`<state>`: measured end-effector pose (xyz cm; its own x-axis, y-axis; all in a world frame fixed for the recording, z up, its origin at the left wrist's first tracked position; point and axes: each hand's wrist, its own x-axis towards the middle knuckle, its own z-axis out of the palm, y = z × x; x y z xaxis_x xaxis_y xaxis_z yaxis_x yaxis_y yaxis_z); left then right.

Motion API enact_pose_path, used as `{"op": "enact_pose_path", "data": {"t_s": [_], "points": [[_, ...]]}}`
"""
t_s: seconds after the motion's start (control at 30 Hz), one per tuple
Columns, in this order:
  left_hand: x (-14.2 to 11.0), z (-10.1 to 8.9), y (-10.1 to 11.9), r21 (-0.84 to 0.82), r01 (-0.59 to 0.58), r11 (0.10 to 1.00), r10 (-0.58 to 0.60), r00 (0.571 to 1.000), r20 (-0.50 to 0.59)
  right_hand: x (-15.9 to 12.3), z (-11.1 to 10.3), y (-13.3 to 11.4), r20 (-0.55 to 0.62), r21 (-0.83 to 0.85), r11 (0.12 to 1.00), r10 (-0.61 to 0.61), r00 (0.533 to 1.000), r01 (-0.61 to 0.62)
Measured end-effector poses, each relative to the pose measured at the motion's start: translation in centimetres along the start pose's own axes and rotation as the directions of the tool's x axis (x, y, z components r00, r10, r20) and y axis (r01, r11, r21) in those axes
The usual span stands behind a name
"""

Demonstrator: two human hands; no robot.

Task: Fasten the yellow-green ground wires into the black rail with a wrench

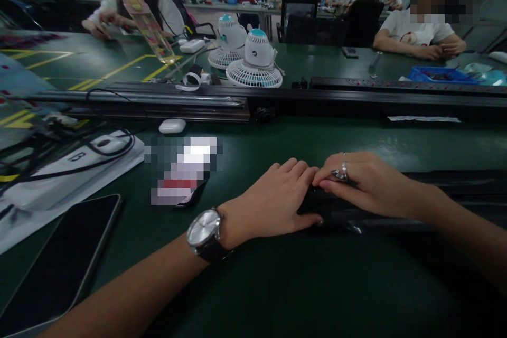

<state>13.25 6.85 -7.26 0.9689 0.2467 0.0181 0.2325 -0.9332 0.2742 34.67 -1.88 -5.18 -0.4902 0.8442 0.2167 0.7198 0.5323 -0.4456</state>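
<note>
So my right hand (368, 182) is narrowed down, thumb and fingertips drawn nearly together right at my left hand (277, 198), fingertips meeting at about the middle of my view. Can't tell if there's anything small pinched in there, the fingers cover it. There's a silver ring (344, 168) on that hand too.

Left hand's about half open, palm down, fingers bent, thumb well off to the side, and the left end of a glossy black strip (396, 219) shows in that gap. Looks like I'm touching it, but no idea if I've got a proper grip. The strip lies on the green tabletop (317, 280) under my hands and runs off toward 3 o'clock.

From my hands, a phone (194, 161) with a blurred-out screen sits near 9, with a small white case (172, 126) close to 10. A bigger dark-screened device (63, 264) lies between 8 and 9, partly behind my forearm. Two white fans (254, 58) are up around 11, well apart from everything I'm touching
</note>
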Motion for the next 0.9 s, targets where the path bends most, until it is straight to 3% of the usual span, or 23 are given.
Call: {"op": "enact_pose_path", "data": {"t_s": [0.4,0.9], "points": [[0.1,0.5,-0.3,0.02,-0.017,1.0,0.017,1.0,-0.018,-0.3,-1.5,0.3,0.137,0.127,0.99,0.035,0.99,-0.053],[0.0,0.6,-0.3,0.033,-0.02,0.999,0.021,1.0,-0.022,-0.2,-1.4,1.1,0.111,0.254,0.966,0.028,0.993,-0.056]]}}
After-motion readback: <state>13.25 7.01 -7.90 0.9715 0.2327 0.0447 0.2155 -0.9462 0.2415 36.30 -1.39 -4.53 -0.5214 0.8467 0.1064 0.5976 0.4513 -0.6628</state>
